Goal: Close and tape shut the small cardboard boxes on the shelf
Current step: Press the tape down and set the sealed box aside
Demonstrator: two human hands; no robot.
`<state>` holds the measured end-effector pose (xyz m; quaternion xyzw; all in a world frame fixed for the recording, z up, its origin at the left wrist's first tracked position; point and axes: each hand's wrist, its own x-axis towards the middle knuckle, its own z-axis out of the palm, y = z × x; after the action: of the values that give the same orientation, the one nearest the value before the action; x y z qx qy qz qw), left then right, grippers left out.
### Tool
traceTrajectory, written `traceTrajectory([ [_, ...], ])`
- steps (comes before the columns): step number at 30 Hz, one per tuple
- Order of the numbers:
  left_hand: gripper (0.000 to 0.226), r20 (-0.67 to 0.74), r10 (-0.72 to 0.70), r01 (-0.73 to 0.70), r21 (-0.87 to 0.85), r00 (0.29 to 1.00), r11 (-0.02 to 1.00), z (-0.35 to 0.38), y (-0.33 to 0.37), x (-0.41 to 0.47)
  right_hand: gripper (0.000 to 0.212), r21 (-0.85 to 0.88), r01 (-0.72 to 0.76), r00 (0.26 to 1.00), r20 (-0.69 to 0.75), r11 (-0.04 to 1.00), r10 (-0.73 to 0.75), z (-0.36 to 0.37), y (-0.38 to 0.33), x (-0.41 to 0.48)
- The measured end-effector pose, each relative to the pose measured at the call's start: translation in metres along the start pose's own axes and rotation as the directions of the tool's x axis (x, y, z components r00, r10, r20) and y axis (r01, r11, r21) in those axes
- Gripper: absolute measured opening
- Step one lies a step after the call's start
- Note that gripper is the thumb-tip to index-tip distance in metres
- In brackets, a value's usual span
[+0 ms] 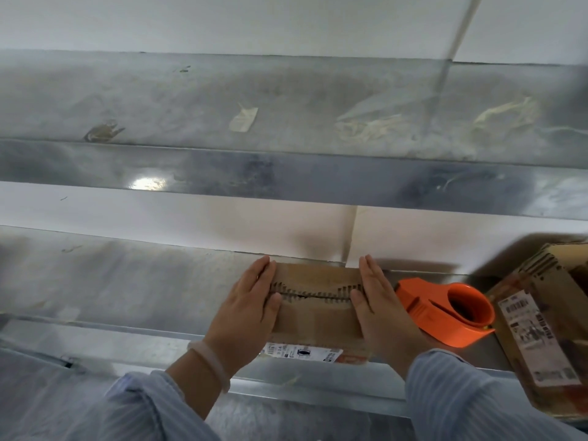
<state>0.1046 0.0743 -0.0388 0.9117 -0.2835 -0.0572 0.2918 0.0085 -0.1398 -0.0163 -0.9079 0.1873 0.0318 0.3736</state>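
A small brown cardboard box (316, 316) sits on the metal shelf (133, 291), its two top flaps folded down and meeting at a jagged seam across the middle. My left hand (251, 308) presses flat against the box's left end, fingers straight, thumb on the top by the seam. My right hand (377, 308) presses the right end the same way. An orange tape dispenser (445, 308) lies on the shelf just right of my right hand, touched by neither hand.
A second, larger cardboard box (541, 326) with printed labels stands tilted at the shelf's right end. An upper metal shelf (286, 128) runs across above, with bits of old tape stuck to it. White wall behind. The shelf's left part holds nothing.
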Motion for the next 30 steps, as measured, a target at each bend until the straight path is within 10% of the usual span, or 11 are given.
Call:
traceTrajectory([
  [4, 0.073, 0.002, 0.051, -0.051, 0.088, 0.999, 0.995, -0.003, 0.003, 0.006, 0.054, 0.004, -0.003, 1.0, -0.031, 1.0, 0.003, 0.002, 0.001, 0.005],
  [10, 0.045, 0.054, -0.252, 0.252, -0.403, 0.966, 0.88, -0.009, 0.017, 0.025, 0.055, 0.367, -0.163, 0.984, -0.006, 0.916, 0.178, -0.004, -0.005, 0.006],
  [19, 0.029, 0.11, -0.35, 0.35, -0.551, 0.93, 0.757, 0.003, 0.013, 0.028, 0.024, 0.522, -0.257, 0.958, 0.027, 0.813, 0.285, 0.002, 0.004, 0.009],
  [30, 0.056, 0.378, -0.449, 0.533, -0.793, 0.81, 0.295, -0.002, 0.016, 0.027, 0.025, 0.612, -0.407, 0.897, 0.128, 0.678, 0.423, 0.006, 0.011, 0.011],
])
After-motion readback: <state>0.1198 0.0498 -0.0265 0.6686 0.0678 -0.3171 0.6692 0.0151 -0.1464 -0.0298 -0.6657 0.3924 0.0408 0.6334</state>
